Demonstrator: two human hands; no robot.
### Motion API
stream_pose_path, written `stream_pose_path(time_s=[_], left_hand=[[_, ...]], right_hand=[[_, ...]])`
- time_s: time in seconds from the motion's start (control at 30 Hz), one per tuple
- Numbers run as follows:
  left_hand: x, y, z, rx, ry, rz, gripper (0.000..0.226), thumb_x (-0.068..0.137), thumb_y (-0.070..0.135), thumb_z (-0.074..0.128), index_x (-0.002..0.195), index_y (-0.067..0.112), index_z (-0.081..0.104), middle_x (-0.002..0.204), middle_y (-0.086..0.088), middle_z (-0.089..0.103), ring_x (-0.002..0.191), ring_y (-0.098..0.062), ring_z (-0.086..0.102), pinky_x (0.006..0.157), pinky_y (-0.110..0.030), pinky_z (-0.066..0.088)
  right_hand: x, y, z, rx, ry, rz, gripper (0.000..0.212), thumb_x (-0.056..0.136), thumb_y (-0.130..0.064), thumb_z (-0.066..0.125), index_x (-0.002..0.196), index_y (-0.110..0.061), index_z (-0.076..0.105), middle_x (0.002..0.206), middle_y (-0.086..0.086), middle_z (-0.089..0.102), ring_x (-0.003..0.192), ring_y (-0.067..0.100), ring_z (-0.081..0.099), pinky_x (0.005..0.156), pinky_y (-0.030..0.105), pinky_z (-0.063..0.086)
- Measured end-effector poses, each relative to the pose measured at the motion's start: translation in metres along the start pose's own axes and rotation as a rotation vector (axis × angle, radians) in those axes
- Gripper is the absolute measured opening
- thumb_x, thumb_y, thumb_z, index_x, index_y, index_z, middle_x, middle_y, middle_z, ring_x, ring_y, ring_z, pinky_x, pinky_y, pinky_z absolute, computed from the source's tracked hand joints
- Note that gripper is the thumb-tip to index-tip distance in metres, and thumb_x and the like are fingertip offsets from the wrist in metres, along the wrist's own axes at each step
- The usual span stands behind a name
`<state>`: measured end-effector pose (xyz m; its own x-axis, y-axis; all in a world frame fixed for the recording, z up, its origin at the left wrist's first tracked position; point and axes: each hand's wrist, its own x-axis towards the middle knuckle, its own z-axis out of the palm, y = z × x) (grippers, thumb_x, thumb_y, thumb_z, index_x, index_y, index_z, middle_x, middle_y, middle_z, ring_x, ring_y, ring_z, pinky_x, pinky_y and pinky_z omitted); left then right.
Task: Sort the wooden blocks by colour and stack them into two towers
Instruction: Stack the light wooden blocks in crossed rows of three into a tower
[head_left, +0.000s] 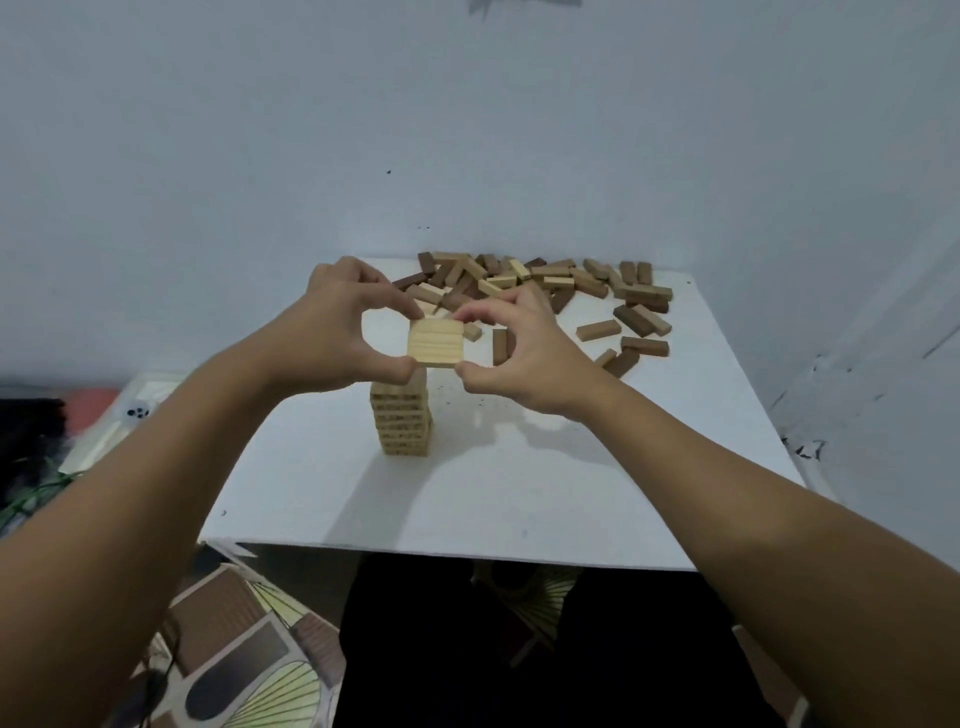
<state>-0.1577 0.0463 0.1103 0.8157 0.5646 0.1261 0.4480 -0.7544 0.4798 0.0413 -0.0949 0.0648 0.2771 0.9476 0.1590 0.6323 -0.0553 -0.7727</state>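
- A square top layer (435, 343) of pale, grained rectangular blocks is held on a pale tower (402, 415) of crosswise layers, standing mid-bench.
- Loose pale and dark brown blocks (540, 288) are heaped at the far edge of the white bench (519, 493), which is set against a plain grey-white wall (467, 130).
- The layer's left side is pinched by the left hand (332, 327), thumb near, fingers far.
- Its right side is pinched likewise by the right hand (524, 353), fingers narrowly spread.
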Motion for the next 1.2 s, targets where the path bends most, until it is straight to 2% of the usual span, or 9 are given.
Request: stream_pose_path(time_s=[0.07,0.13,0.23,0.4,0.5,0.63,0.77,0.93,1.2], left_hand=[[-0.004,-0.016,-0.002,-0.021,-0.042,-0.037,0.058,0.061,0.057,0.081,0.117,0.046,0.07,0.125,0.01,0.043,0.124,-0.003,0.027,0.103,-0.027,0.028],[-0.006,-0.029,-0.001,-0.045,-0.079,-0.065,0.058,0.06,0.06,0.08,0.116,0.048,0.07,0.125,0.011,0.044,0.128,-0.005,0.028,0.102,-0.029,0.03],[-0.006,-0.044,0.003,-0.071,-0.12,-0.091,0.057,0.061,0.06,0.083,0.115,0.051,0.069,0.124,0.014,0.044,0.131,-0.008,0.03,0.1,-0.03,0.034],[-0.006,-0.059,0.009,-0.125,-0.15,-0.115,0.061,0.055,0.066,0.075,0.115,0.055,0.068,0.126,0.014,0.045,0.133,-0.011,0.032,0.1,-0.033,0.037],[-0.006,-0.061,0.008,-0.127,-0.158,-0.111,0.057,0.061,0.06,0.077,0.116,0.053,0.068,0.127,0.012,0.045,0.134,-0.012,0.031,0.106,-0.038,0.037],[-0.007,-0.065,0.009,-0.143,-0.172,-0.112,0.06,0.056,0.067,0.074,0.115,0.057,0.067,0.126,0.015,0.045,0.134,-0.013,0.033,0.112,-0.043,0.038],[-0.007,-0.066,0.012,-0.179,-0.178,-0.12,0.062,0.053,0.069,0.073,0.114,0.061,0.066,0.127,0.015,0.045,0.134,-0.013,0.034,0.113,-0.045,0.038],[-0.005,-0.07,0.015,-0.199,-0.186,-0.123,0.062,0.055,0.069,0.075,0.115,0.062,0.065,0.129,0.013,0.047,0.136,-0.012,0.036,0.116,-0.047,0.038],[-0.009,-0.077,0.014,-0.274,-0.215,-0.171,0.069,0.055,0.064,0.087,0.12,0.06,0.065,0.138,0.014,0.048,0.133,-0.014,0.045,0.114,-0.044,0.042]], right_hand=[[0.005,-0.003,0.014,-0.035,-0.027,0.033,0.055,0.068,-0.055,0.076,0.121,-0.05,0.062,0.129,-0.014,0.039,0.134,0.008,0.033,0.116,0.045,0.033],[0.008,-0.004,0.025,-0.056,-0.045,0.055,0.057,0.065,-0.061,0.075,0.119,-0.052,0.062,0.129,-0.017,0.039,0.135,0.011,0.034,0.116,0.045,0.033],[0.01,-0.005,0.032,-0.049,-0.071,0.076,0.048,0.076,-0.047,0.082,0.12,-0.048,0.064,0.132,-0.015,0.039,0.135,0.009,0.031,0.117,0.04,0.029],[0.012,-0.008,0.036,-0.034,-0.098,0.11,0.046,0.079,-0.038,0.083,0.119,-0.047,0.064,0.135,-0.014,0.038,0.13,0.003,0.028,0.104,0.028,0.024],[0.013,-0.008,0.038,-0.028,-0.107,0.113,0.045,0.08,-0.038,0.083,0.119,-0.047,0.064,0.135,-0.013,0.038,0.132,0.003,0.027,0.104,0.027,0.023],[0.012,-0.008,0.039,-0.023,-0.111,0.116,0.044,0.079,-0.04,0.083,0.118,-0.048,0.065,0.135,-0.014,0.038,0.132,0.003,0.028,0.105,0.028,0.023],[0.011,-0.006,0.039,-0.017,-0.108,0.118,0.044,0.079,-0.041,0.084,0.118,-0.047,0.065,0.133,-0.013,0.039,0.132,0.003,0.029,0.108,0.03,0.027],[0.01,-0.007,0.037,-0.021,-0.112,0.128,0.045,0.081,-0.04,0.084,0.121,-0.047,0.064,0.134,-0.013,0.038,0.126,0.0,0.028,0.103,0.027,0.024],[0.013,-0.003,0.039,0.001,-0.126,0.124,0.045,0.08,-0.042,0.084,0.12,-0.047,0.064,0.135,-0.013,0.038,0.137,0.004,0.031,0.112,0.031,0.028]])
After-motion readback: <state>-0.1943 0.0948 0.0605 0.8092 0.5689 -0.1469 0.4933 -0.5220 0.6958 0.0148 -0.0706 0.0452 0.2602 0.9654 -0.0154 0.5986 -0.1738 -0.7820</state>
